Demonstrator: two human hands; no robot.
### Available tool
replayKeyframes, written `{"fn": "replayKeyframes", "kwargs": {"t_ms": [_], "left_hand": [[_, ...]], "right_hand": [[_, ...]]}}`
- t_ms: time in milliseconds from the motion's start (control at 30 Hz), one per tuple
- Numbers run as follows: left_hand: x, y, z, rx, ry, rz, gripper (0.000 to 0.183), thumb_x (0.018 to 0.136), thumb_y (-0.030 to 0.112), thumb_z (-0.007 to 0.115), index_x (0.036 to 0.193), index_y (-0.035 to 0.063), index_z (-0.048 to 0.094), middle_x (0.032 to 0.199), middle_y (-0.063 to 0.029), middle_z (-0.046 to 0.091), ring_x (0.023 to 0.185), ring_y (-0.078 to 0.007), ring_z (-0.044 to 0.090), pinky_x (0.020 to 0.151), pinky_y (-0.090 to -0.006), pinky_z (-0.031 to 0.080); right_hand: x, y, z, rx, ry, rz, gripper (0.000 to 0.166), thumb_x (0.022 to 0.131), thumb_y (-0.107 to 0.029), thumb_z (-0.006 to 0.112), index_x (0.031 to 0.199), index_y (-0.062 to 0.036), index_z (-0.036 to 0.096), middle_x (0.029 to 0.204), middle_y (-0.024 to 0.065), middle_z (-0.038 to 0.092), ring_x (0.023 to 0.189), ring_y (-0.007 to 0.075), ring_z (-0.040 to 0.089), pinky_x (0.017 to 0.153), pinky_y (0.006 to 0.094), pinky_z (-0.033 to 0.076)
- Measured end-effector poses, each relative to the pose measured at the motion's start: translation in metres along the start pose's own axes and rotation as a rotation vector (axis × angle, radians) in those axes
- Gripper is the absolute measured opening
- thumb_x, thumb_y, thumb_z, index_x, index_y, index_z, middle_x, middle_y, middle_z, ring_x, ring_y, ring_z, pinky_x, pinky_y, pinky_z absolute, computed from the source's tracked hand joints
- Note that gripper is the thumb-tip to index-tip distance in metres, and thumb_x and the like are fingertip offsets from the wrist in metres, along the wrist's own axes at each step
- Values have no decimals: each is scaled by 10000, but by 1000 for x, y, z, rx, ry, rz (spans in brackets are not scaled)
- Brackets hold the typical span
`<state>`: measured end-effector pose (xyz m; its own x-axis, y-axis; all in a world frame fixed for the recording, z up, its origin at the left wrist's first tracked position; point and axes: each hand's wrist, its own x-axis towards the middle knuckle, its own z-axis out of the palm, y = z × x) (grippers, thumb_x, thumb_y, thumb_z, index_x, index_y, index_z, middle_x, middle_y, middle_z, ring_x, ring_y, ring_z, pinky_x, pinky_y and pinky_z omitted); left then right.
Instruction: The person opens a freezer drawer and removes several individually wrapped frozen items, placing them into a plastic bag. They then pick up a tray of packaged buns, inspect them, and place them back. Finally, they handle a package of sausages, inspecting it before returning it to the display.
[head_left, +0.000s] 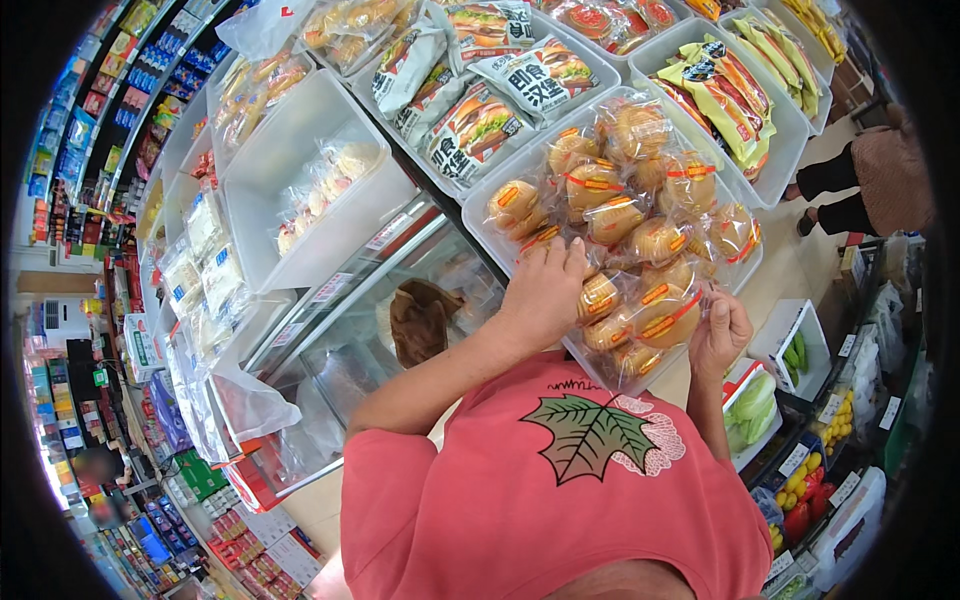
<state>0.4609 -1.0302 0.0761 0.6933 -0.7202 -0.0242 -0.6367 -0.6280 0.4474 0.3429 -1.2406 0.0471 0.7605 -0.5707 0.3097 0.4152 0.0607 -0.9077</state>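
Observation:
Before me is a translucent plastic bin (480, 214) heaped with golden round cakes in clear wrappers with red and yellow bands. My left hand (546, 289) reaches over its left side, fingers bent down onto the wrapped cakes; its fingertips are partly hidden, so a grip cannot be made out. At the near right corner, my right hand (720, 326) has thumb and fingers closed at the wrapper edge of a large packaged cake (667, 311). Smaller wrapped cakes (600, 296) lie between my two hands.
Beyond stands a bin of packaged burgers (480, 124); a bin of yellow packets (720, 105) is to its right. Left are a bin of pale wrapped buns (322, 195) and a glass display case (360, 322). A person (862, 176) stands right, near produce shelves (810, 450).

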Motion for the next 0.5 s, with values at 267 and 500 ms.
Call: {"fn": "replayKeyframes", "kwargs": {"t_ms": [267, 500], "left_hand": [[2, -7, -54, -391, 309, 7, 430, 818, 111, 540, 1206, -27, 416, 1182, -205, 464, 1078, -269, 476, 889, -318, 383], [-12, -1, -58, -1152, 76, 62, 488, 805, 111, 595, 1237, -5, 399, 1115, -87, 514, 1031, -148, 494, 841, -275, 414]], "right_hand": [[10, -18, 13, 6, -6, 4, 171, 847, -105, 529, 871, 59, 572, 903, 166, 604, 859, 236, 588, 816, 341, 438], [20, -25, 55, -69, -114, -51, 169, 857, -90, 511, 891, 58, 587, 911, 155, 616, 851, 238, 600, 778, 332, 469]]}}
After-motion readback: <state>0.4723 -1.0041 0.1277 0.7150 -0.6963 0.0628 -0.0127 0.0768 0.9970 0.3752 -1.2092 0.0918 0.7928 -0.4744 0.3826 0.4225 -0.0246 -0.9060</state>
